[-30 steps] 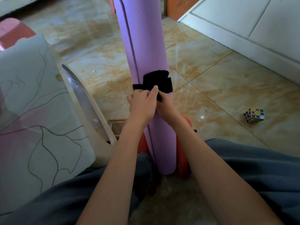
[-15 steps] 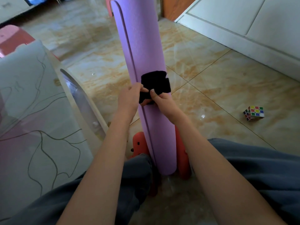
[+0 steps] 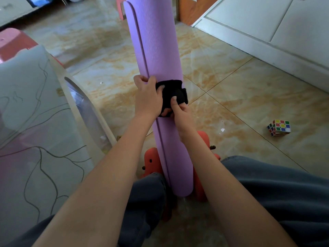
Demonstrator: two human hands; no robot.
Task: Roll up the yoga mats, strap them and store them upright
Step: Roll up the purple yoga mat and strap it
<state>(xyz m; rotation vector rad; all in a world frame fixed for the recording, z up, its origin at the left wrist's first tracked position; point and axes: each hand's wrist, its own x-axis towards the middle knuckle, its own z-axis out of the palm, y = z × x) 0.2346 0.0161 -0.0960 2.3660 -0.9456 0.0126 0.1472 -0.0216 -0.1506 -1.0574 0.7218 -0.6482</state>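
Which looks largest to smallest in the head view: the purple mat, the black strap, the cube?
1. Purple mat, by far the largest.
2. Black strap.
3. Cube.
The strap is partly hidden by the hands and looks close in size to the cube, so the last two are unsure.

A colourful puzzle cube (image 3: 279, 127) lies on the marbled floor tiles (image 3: 249, 97) at right. White cabinet doors (image 3: 277, 24) fill the upper right; a glass-topped desk (image 3: 35, 122) occupies the left.
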